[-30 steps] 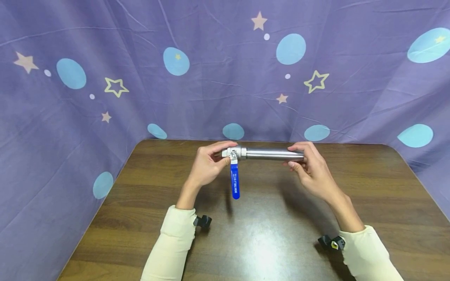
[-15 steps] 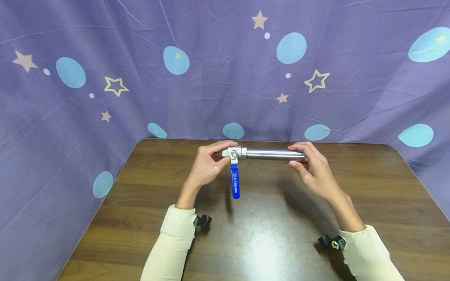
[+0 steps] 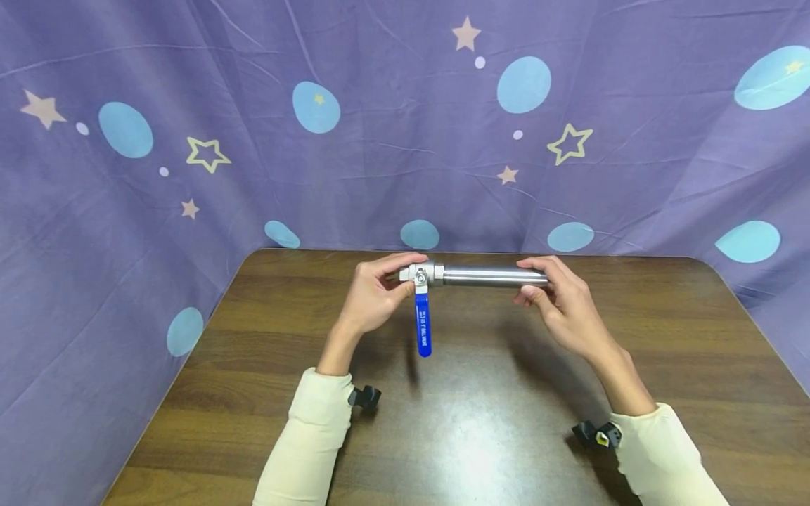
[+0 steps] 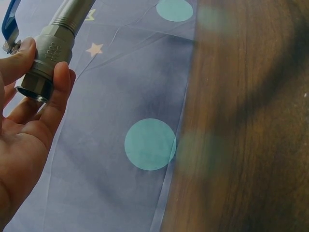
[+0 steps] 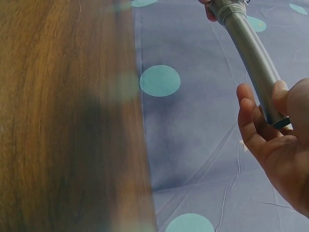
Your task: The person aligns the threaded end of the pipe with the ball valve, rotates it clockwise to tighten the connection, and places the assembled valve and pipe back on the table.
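Observation:
In the head view a silver ball valve (image 3: 430, 273) with a blue lever handle (image 3: 423, 327) is joined to a steel pipe (image 3: 477, 275), held level above the table. My left hand (image 3: 372, 299) grips the valve body at its left end, thumb below and fingers over the top. At the pipe's right end, my right hand (image 3: 568, 306) holds it between thumb and fingers. The left wrist view shows the valve's open threaded end (image 4: 36, 89) facing the palm. Threads show where the pipe (image 4: 75, 14) meets the valve. The pipe's free end (image 5: 279, 120) lies inside the right hand's grasp.
A brown wooden table (image 3: 471, 393) lies beneath both hands. Behind it and at the sides hangs a purple curtain (image 3: 380, 190) with stars and blue spots. Small black devices (image 3: 365, 398) sit at both sleeve cuffs.
The right hand's thumb and fingers have shifted slightly around the pipe's end, the thumb a little higher. The left hand and the valve have stayed in place.

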`<state>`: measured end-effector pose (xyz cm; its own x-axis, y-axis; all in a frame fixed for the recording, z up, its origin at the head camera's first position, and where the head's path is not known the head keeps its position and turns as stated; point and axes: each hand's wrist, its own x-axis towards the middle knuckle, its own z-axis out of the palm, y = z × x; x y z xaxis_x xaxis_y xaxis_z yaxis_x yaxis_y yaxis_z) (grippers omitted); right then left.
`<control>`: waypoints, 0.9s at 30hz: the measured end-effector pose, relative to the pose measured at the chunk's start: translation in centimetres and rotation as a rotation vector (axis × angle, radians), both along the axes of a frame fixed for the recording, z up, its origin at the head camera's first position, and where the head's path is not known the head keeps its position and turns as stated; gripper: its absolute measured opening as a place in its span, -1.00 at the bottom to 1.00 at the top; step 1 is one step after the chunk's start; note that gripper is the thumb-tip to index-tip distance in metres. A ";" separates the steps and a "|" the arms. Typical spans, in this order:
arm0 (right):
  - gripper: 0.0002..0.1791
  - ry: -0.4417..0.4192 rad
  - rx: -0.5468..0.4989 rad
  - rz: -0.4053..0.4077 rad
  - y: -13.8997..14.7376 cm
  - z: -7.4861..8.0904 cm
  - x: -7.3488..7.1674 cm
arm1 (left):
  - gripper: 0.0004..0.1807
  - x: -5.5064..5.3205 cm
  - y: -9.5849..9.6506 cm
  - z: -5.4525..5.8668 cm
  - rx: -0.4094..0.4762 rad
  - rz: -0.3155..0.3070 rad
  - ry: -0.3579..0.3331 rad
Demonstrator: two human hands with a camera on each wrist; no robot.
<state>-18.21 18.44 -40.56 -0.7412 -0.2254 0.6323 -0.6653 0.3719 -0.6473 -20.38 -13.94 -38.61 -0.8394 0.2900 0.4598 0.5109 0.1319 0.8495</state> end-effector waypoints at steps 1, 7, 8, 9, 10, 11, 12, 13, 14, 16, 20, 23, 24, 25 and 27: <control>-0.60 -0.004 0.001 0.000 0.0 0.0 0.0 | -0.49 0.0 0.0 0.0 -0.001 0.001 0.000; -0.61 -0.033 0.007 -0.002 0.1 0.0 0.0 | -0.49 0.1 0.1 0.1 0.000 -0.004 -0.002; -0.62 -0.036 0.008 0.000 0.2 0.0 0.0 | -0.49 0.0 0.1 0.1 0.001 -0.006 -0.003; -0.63 -0.039 0.010 0.000 0.2 0.0 0.0 | -0.49 0.0 0.1 0.1 0.002 -0.007 -0.003; -0.63 -0.042 0.013 0.000 0.2 0.0 0.0 | -0.49 0.0 0.1 0.1 0.003 -0.008 -0.004; -0.63 -0.044 0.018 -0.002 0.2 0.0 0.0 | -0.49 0.0 0.1 0.0 0.003 -0.009 -0.003; -0.64 -0.046 0.023 -0.004 0.2 0.0 0.0 | -0.49 0.0 0.1 0.0 0.003 -0.009 -0.003; -0.64 -0.047 0.029 -0.005 0.2 0.0 0.0 | -0.49 0.0 0.1 0.0 0.002 -0.008 -0.002; -0.64 -0.048 0.035 -0.008 0.2 0.1 0.0 | -0.48 -0.1 0.1 0.0 0.002 -0.008 -0.001; -0.64 -0.050 0.047 -0.016 0.2 0.1 0.0 | -0.48 -0.1 0.1 0.0 0.001 -0.007 0.000; -0.62 -0.068 0.043 -0.015 0.2 0.1 0.0 | -0.48 0.0 0.1 0.0 -0.007 0.001 -0.005; -0.54 -0.078 0.013 0.000 0.1 0.0 0.1 | -0.48 0.0 0.1 0.1 -0.014 0.009 -0.009; -0.51 -0.076 0.003 0.005 0.0 -0.1 0.1 | -0.48 0.0 0.1 0.1 -0.016 0.011 -0.010; -0.49 -0.071 -0.004 0.008 0.0 -0.1 0.2 | -0.49 0.0 0.1 0.1 -0.016 0.013 -0.010; -0.47 -0.049 -0.015 0.010 -0.1 -0.3 0.1 | -0.49 0.0 0.1 0.1 -0.015 0.012 -0.010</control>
<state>-18.07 18.31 -40.82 -0.7690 -0.2239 0.5987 -0.6365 0.3554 -0.6845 -20.39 -13.83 -38.55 -0.8473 0.2866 0.4472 0.5008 0.1504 0.8524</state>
